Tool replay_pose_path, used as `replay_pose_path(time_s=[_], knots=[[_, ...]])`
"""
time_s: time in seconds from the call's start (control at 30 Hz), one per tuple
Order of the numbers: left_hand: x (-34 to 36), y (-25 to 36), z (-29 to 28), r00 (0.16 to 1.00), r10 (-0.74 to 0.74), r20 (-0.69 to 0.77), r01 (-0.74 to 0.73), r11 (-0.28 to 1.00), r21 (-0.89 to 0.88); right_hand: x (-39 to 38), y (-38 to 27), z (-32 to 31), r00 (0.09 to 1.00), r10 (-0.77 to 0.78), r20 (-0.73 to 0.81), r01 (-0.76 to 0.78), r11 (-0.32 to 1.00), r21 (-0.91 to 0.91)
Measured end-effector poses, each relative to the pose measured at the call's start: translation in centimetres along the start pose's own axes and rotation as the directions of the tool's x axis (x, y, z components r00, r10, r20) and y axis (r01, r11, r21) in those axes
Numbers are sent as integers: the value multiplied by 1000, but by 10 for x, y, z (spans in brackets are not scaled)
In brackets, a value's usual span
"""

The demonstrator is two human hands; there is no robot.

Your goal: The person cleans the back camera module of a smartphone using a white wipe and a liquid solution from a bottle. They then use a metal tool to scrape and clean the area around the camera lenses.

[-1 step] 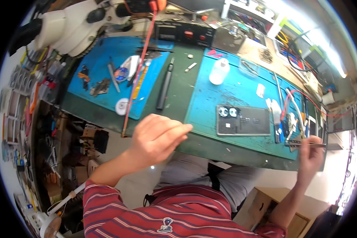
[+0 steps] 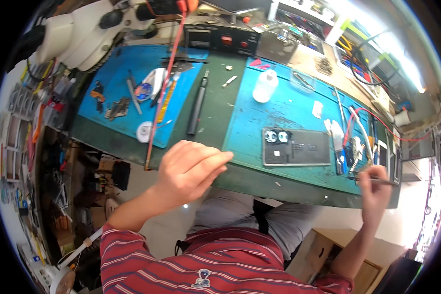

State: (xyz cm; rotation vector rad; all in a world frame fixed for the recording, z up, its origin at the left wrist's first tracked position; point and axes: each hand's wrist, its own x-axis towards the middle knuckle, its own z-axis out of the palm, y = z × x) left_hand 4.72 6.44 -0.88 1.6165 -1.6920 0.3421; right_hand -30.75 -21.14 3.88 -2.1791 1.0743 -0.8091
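Note:
My left hand [image 2: 190, 169] hovers over the front edge of the workbench, thumb and fingertips pressed together. Whatever the pinch holds, if anything, is too small to make out. At the right end of the bench, my right hand [image 2: 375, 188] grips dark tweezers [image 2: 383, 182], slightly blurred, level with the bench's front edge. Between the hands, a black phone back panel [image 2: 306, 153] with two round camera openings lies flat on the right blue mat [image 2: 240, 132]. Beside it, near my right hand, are a blue-handled tool [image 2: 339, 159] and several thin tools.
A clear plastic bottle [image 2: 265, 87] and a small clear tray [image 2: 303, 81] stand behind the panel. A black pen-shaped screwdriver [image 2: 197, 108] lies between the mats. The left mat [image 2: 117, 68] carries scattered parts and tools. A white microscope [image 2: 78, 34] overhangs the far left.
The two tweezer arms, seen apart before, now look nearly as one line. My right hand has moved slightly left and turned. The left hand keeps its pinch while the whole view shifts a little.

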Motion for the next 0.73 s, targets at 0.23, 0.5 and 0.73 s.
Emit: replay_pose_path(time_s=[0.23, 0.5, 0.73], knots=[[31, 13, 20, 985, -43, 169, 60, 994, -96, -17, -47, 8, 994, -107, -4, 107, 994, 12], [40, 12, 39, 960, -46, 276, 48, 999, -2, 6, -77, 126, 913, -324, 249, 208, 893, 400], [39, 11, 37, 944, -64, 324, 66, 998, 3, 13, -81, 148, 874, -414, 255, 351, 900, 259]])
